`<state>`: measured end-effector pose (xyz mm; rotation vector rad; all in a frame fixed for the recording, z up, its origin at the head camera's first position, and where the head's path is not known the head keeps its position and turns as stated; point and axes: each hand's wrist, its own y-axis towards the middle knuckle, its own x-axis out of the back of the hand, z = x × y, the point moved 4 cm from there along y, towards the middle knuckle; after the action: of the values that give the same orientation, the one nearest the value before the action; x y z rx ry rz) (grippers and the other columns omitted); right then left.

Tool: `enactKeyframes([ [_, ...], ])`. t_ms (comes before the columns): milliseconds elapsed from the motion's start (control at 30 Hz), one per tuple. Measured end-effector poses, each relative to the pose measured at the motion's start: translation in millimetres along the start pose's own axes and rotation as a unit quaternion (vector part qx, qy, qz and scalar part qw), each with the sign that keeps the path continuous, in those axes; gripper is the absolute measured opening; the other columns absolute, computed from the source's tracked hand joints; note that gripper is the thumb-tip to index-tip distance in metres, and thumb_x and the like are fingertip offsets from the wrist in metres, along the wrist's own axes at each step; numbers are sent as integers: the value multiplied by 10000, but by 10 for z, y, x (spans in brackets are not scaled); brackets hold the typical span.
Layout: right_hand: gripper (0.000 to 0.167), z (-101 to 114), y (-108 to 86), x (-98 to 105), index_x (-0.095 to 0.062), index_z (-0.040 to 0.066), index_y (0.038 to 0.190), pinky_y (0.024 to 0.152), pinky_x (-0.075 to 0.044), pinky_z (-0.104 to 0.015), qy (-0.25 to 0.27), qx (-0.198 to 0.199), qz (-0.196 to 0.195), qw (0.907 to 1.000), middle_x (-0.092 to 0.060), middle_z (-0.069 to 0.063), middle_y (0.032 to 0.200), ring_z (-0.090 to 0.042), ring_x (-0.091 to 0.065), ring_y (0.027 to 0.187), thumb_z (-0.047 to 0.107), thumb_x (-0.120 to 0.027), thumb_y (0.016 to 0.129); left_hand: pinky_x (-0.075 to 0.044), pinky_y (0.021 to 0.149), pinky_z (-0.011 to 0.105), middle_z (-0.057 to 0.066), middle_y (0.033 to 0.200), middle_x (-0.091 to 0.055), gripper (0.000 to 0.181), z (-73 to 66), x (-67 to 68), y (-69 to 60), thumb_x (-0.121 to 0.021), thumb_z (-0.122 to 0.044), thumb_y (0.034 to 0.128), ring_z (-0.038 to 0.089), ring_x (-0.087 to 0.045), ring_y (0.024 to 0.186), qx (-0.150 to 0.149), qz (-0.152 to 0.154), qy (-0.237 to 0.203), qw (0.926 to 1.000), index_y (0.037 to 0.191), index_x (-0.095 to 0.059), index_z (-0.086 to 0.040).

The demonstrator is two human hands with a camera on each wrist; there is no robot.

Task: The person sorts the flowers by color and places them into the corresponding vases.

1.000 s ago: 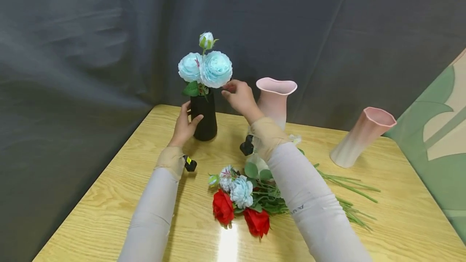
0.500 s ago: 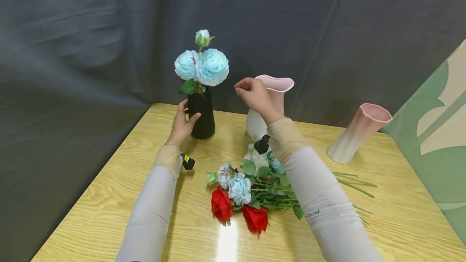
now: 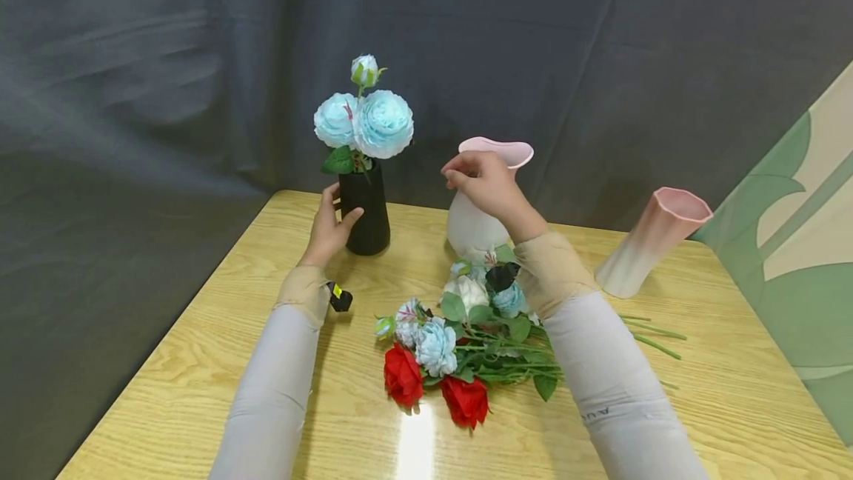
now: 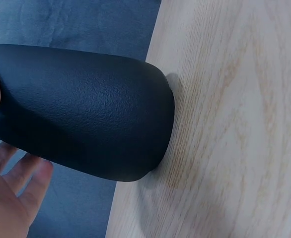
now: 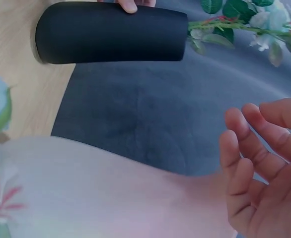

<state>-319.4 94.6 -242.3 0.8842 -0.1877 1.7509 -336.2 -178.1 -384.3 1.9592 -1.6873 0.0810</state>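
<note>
The black vase [image 3: 365,213] stands upright at the table's back left, holding light blue flowers [image 3: 383,124] with a bud above them. My left hand [image 3: 326,230] grips its left side, thumb in front and fingers behind; in the left wrist view the vase [image 4: 86,109] lies between thumb and fingers. My right hand [image 3: 489,187] is raised in front of the pink and white vase [image 3: 474,224], holding nothing. The right wrist view shows the right hand [image 5: 272,168] with loosely bent fingers, apart from the black vase [image 5: 113,33].
Loose flowers lie mid-table: red roses [image 3: 465,401], light blue blooms [image 3: 436,347], a white one [image 3: 468,292], their green stems pointing right beneath my right forearm. A second pink and white vase [image 3: 633,258] stands at the right. Dark cloth [image 3: 433,43] hangs behind the table [image 3: 200,361].
My right hand has moved right, away from the blue flowers, to in front of the middle vase. The left hand keeps its grip on the black vase. The head view has shifted slightly.
</note>
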Motion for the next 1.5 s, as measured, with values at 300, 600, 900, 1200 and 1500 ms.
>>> enactKeyframes([
  [300,196,-33,-225,253,-714,-42,1072,711,-494,-231,-2,364,-136,9992,-716,-220,957,-263,-636,820,89,-596,985,-396,1122,530,265,1500,-350,667,30,11,-12,-593,-242,992,427,-399,1383,33,-14,-63,10000,1506,-242,-3],
  [600,217,-94,-479,531,-716,-27,1090,701,-493,-200,-232,364,-341,9985,-714,-196,958,-136,-608,776,130,-600,995,-369,1146,520,260,1510,-343,663,31,-16,-18,-588,-242,997,415,-385,1396,102,41,-43,9999,1506,-235,-6],
  [900,205,-214,-742,742,-732,47,1083,722,-513,-181,-376,-23,-771,9963,-731,-154,976,44,-626,783,153,-576,1004,-369,1143,522,265,1507,-337,668,1,16,-32,-584,-251,998,421,-383,1393,70,25,-36,10000,1506,-231,-1],
  [1200,224,-416,-971,958,-719,20,1094,719,-477,-97,-442,-6,-1186,9920,-700,114,826,53,-631,804,168,-576,1008,-366,1145,532,268,1512,-330,675,5,-1,-21,-576,-254,997,430,-377,1398,71,66,8,10000,1509,-219,5],
  [1500,224,-705,-1217,1124,-688,-1,1109,741,-488,-53,-211,-369,-1545,9871,-641,263,800,57,-628,772,173,-592,1005,-338,1173,498,258,1506,-332,658,3,-8,-12,-564,-258,1001,407,-378,1398,-11,13,26,10000,1506,-228,-3],
])
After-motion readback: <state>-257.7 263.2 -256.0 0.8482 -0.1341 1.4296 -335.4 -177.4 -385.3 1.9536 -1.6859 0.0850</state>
